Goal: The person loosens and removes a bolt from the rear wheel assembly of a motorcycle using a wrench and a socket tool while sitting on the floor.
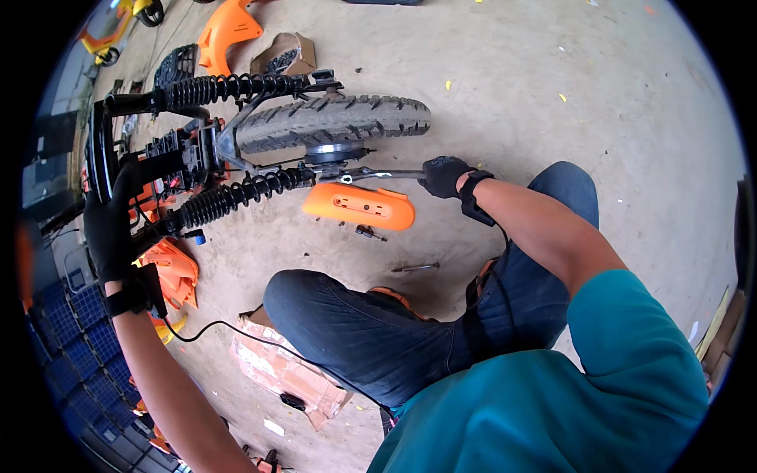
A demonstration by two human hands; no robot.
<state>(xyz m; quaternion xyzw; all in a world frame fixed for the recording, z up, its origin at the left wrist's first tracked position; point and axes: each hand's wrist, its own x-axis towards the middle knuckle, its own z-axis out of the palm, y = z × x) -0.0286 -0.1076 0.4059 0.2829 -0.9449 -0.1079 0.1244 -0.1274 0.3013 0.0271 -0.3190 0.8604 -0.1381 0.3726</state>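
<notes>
My left hand [110, 229], in a black glove, is wrapped round a black frame tube [100, 150] of an upturned or tipped wheeled vehicle. At the wheel's near side, my right hand [445, 176], also gloved, is closed on the handle end of a long metal wrench [398, 174]. The wrench's other end reaches the axle area by the wheel hub [335, 151], where its exact seat is too small to tell. A knobbly black tire [339, 118] lies between two coil-spring shock absorbers, the near one [240, 197] and the far one [229, 88].
On the concrete floor below the wheel lie an orange cover [361, 206], a small metal part [369, 232] and another tool [415, 267]. Flattened cardboard [288, 370] is beside my knee. An open carton [303, 57] and an orange fender [223, 35] sit beyond the wheel. A cable [229, 323] runs from my left wrist.
</notes>
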